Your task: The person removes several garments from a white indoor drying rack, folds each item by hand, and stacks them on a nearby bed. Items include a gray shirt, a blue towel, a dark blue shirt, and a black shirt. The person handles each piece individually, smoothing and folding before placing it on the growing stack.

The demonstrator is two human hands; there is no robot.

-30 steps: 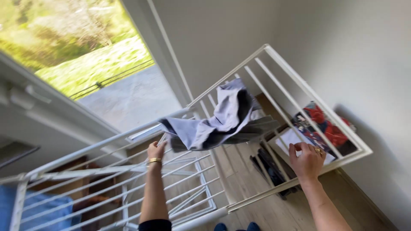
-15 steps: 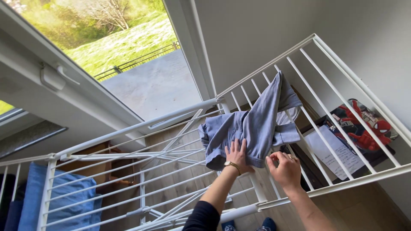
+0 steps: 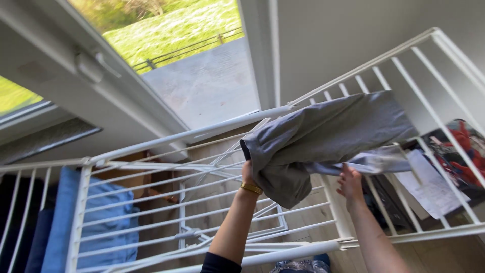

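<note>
A grey garment (image 3: 323, 139) is stretched out above the white drying rack (image 3: 212, 129), over its raised right wing. My left hand (image 3: 248, 174), with a gold bracelet at the wrist, grips the garment's left end from below; its fingers are hidden in the cloth. My right hand (image 3: 350, 183) holds the lower right edge of the garment, fingers tucked under the fabric. A loose fold hangs down between the two hands.
A blue cloth (image 3: 65, 212) hangs on the rack's left wing. Behind the rack is a glass door (image 3: 202, 76) onto a terrace and lawn. At the right, a red and blue printed item (image 3: 462, 146) and white papers (image 3: 429, 187) lie by the wall on the wooden floor.
The garment, lying bunched on the rack bars half a second ago, is lifted and spread wide. Both hands have gone from pressing on it to holding its ends. The view has shifted right.
</note>
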